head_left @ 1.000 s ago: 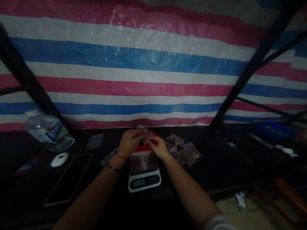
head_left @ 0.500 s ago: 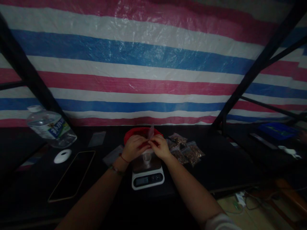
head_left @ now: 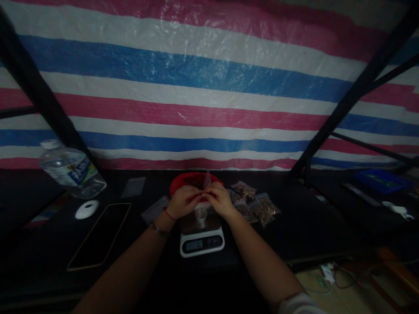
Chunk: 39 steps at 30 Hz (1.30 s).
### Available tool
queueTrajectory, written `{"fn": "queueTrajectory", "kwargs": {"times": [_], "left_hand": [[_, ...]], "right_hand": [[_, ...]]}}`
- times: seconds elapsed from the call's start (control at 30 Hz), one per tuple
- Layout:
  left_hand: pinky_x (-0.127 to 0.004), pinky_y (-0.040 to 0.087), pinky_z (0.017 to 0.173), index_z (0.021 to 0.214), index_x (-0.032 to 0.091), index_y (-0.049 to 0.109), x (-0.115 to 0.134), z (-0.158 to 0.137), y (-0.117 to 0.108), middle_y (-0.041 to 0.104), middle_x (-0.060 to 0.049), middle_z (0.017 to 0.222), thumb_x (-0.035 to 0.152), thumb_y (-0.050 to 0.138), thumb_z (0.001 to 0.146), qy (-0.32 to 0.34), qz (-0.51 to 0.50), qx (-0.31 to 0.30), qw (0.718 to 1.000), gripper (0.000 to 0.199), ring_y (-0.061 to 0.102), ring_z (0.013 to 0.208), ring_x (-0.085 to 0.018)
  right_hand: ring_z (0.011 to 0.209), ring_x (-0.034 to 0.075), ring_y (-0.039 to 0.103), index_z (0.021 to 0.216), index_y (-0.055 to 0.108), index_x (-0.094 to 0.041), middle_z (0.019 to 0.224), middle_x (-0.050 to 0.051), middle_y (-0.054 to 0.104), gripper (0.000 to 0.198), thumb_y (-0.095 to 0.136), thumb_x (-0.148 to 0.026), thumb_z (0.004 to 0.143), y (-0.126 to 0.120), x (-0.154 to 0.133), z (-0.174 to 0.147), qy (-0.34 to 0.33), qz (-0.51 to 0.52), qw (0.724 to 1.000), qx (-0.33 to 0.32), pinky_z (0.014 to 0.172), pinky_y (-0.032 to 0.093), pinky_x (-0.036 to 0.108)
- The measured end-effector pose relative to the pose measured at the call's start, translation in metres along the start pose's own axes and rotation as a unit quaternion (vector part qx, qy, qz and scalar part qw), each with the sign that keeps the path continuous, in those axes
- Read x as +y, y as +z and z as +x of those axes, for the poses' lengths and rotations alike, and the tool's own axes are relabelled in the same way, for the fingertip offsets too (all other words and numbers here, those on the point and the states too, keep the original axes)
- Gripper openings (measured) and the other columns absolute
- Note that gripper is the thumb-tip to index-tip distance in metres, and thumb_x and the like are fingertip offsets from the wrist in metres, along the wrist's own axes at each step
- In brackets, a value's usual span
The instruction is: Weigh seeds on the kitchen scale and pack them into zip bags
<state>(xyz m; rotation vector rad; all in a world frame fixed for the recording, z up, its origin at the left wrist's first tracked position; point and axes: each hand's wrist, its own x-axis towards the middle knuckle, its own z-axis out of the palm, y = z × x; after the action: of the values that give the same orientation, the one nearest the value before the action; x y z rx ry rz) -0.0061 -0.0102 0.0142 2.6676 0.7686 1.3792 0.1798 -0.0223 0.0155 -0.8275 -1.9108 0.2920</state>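
Observation:
My left hand (head_left: 186, 200) and my right hand (head_left: 218, 198) meet above a digital scale (head_left: 202, 244), fingertips pinched on a small clear plastic bag (head_left: 207, 179) that stands up between them. Behind them is a red bowl (head_left: 178, 179) with dark contents, partly hidden by the hands. On the scale's plate sits a small clear cup (head_left: 200, 214). Several filled zip bags (head_left: 262, 208) of brown bits lie to the right of my right hand. Flat clear bags (head_left: 154, 210) rest to the left of my left hand.
At left stand a large plastic bottle (head_left: 72, 170), a white oval object (head_left: 87, 209) and a phone (head_left: 100, 237). Another clear bag (head_left: 134, 187) lies near the bottle. Dark metal posts rise on both sides before a striped sheet (head_left: 203, 100). A blue tray (head_left: 378, 181) is far right.
Both hands stay pinched at the bag in nearly the same place, the bag leaning a little differently. The whole view has shifted slightly.

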Motion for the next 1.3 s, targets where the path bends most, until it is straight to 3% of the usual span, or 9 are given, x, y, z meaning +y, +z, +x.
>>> {"fn": "queueTrajectory", "kwargs": {"times": [0.27,0.57,0.8,0.93,1.07,1.3], "left_hand": [[-0.026,0.053,0.065,0.081,0.016,0.066,0.003,0.000,0.004,0.070,-0.006,0.077,0.027,0.051,0.089,-0.078,-0.079,0.030,0.993,0.020,0.066,0.071,-0.015],[-0.026,0.051,0.064,0.080,0.016,0.063,0.002,-0.001,0.006,0.068,-0.005,0.074,0.026,0.048,0.089,-0.064,-0.019,0.029,0.997,0.020,0.065,0.069,-0.014],[-0.028,0.045,0.059,0.063,0.019,0.061,0.011,0.003,0.006,0.062,-0.003,0.058,0.028,0.049,0.086,-0.031,0.158,0.064,0.985,0.028,0.059,0.058,-0.015],[-0.027,0.043,0.056,0.061,0.019,0.059,0.012,0.003,0.002,0.061,-0.002,0.055,0.027,0.050,0.084,-0.034,0.180,0.095,0.978,0.027,0.057,0.055,-0.014],[-0.027,0.041,0.054,0.059,0.018,0.057,0.016,0.004,0.000,0.060,-0.002,0.054,0.026,0.051,0.085,-0.028,0.174,0.092,0.980,0.027,0.055,0.053,-0.014],[-0.030,0.042,0.061,0.061,0.019,0.058,0.023,0.006,0.002,0.060,-0.003,0.058,0.027,0.051,0.087,-0.001,0.207,0.058,0.977,0.027,0.057,0.060,-0.015]], "right_hand": [[0.081,0.018,0.060,0.082,0.066,-0.020,0.081,0.005,0.067,0.015,0.055,-0.027,0.091,-0.001,-0.006,0.001,-0.031,-0.029,0.999,-0.027,0.077,0.048,0.034],[0.085,0.019,0.056,0.082,0.062,-0.019,0.086,0.007,0.064,0.017,0.048,-0.020,0.091,-0.003,-0.013,0.001,-0.077,-0.099,0.989,-0.077,0.079,0.047,0.035],[0.073,0.019,0.052,0.066,0.054,-0.021,0.070,0.004,0.058,0.017,0.052,-0.019,0.083,-0.001,-0.013,0.000,-0.057,-0.165,0.984,0.016,0.069,0.044,0.033],[0.068,0.018,0.050,0.064,0.051,-0.022,0.065,0.002,0.052,0.017,0.051,-0.015,0.079,0.000,-0.012,0.000,-0.033,-0.169,0.981,0.092,0.067,0.044,0.032],[0.078,0.019,0.054,0.068,0.054,-0.021,0.078,0.005,0.055,0.013,0.051,-0.013,0.079,0.003,-0.011,-0.002,-0.044,-0.113,0.988,0.090,0.071,0.049,0.033],[0.105,0.022,0.058,0.108,0.065,-0.022,0.117,0.012,0.057,0.030,0.052,-0.012,0.083,0.009,-0.008,-0.006,-0.069,-0.076,0.994,0.024,0.087,0.052,0.038]]}}
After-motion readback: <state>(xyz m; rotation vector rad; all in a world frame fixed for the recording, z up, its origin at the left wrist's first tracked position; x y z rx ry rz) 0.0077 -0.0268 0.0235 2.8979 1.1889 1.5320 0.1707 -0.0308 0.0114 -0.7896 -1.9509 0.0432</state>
